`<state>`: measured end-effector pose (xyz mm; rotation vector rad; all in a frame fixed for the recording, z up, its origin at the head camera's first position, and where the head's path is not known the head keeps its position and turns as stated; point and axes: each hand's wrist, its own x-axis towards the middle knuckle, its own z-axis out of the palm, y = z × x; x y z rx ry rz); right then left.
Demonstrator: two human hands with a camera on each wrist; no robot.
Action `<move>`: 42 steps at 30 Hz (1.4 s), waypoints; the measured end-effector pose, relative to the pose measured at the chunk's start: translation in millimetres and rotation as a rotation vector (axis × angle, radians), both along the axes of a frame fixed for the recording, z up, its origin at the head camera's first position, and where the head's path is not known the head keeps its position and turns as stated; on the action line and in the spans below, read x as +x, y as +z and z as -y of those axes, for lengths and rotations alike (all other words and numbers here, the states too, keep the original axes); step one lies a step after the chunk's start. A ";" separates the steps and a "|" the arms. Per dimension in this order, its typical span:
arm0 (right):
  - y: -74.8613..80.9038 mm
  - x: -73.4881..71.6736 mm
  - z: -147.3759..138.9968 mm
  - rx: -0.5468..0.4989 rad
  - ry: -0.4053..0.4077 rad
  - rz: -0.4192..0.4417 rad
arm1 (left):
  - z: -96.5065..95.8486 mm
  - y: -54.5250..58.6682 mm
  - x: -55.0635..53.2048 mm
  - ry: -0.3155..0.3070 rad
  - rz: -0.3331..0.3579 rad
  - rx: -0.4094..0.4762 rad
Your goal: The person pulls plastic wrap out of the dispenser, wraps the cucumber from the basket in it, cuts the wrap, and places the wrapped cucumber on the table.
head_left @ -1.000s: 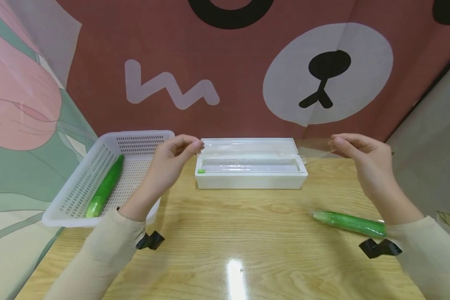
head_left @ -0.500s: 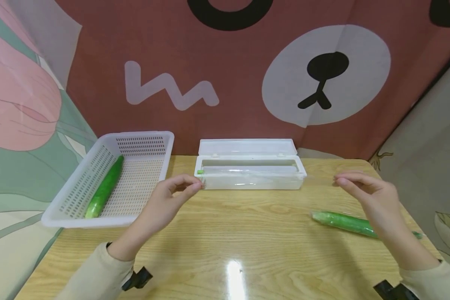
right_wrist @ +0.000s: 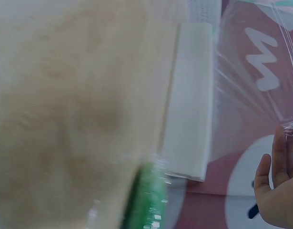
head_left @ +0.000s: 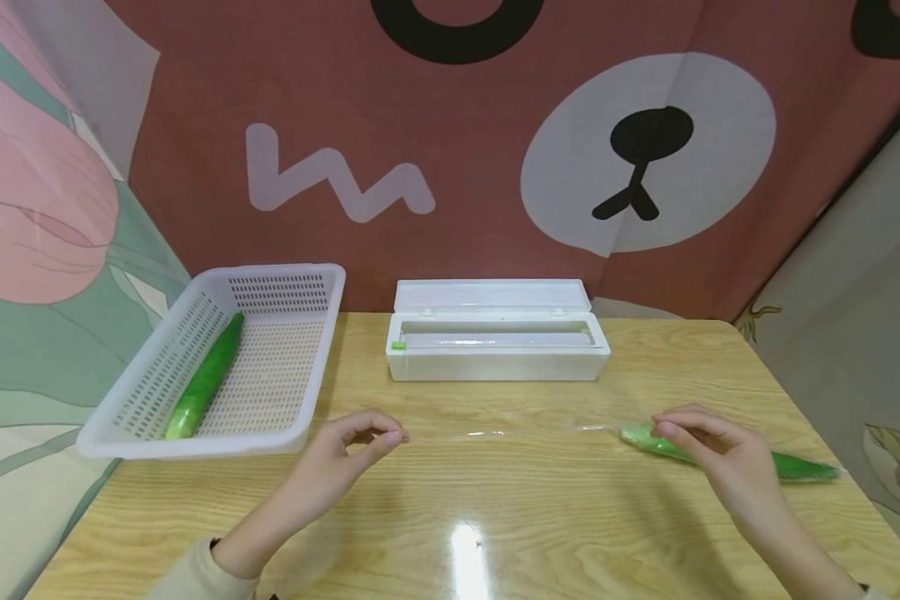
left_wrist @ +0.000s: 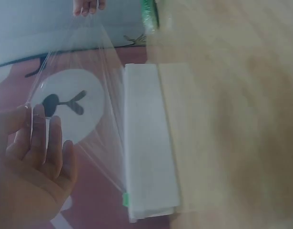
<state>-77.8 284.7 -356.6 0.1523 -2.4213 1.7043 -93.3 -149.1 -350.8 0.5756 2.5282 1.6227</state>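
Observation:
A sheet of clear plastic wrap (head_left: 487, 432) stretches between my two hands and runs back to the white dispenser box (head_left: 495, 365), whose lid stands up and whose roll shows inside. My left hand (head_left: 348, 462) pinches one corner of the sheet between thumb and forefinger. The other corner is pinched by my right hand (head_left: 723, 458). In the left wrist view the wrap (left_wrist: 96, 90) fans out taut from the box edge. Beneath my right hand lies a wrapped cucumber (head_left: 802, 468), partly hidden by that hand.
To the left stands a white perforated basket (head_left: 285, 442) with one cucumber (head_left: 208, 375) in it. A small green slider (head_left: 398, 345) sits at the box's left end. A printed cloth (head_left: 480, 167) hangs behind the wooden table (head_left: 390, 517).
Both hands have come down and toward me from above the box, drawing the plastic wrap out over the table. The box, basket and cucumbers stay in place.

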 end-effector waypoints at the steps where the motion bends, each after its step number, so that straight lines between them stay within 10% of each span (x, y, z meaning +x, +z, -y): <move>1: -4.1 1.8 -0.2 0.020 -0.007 0.011 | 0.7 -3.5 1.0 -0.006 0.014 0.001; 15: -52.0 10.1 2.5 0.069 -0.014 0.030 | 3.1 -42.9 2.7 -0.138 0.082 -0.095; 21: -62.5 6.7 0.7 0.217 0.005 -0.110 | 1.2 -53.1 0.8 -0.122 0.028 -0.140; 31: -73.6 -5.2 -0.3 0.351 0.126 -0.162 | 0.9 -61.6 -3.0 -0.082 0.002 -0.256; 42: -81.8 -19.9 -2.6 0.370 0.431 -0.210 | -3.7 -67.3 -7.0 -0.133 -0.093 -0.410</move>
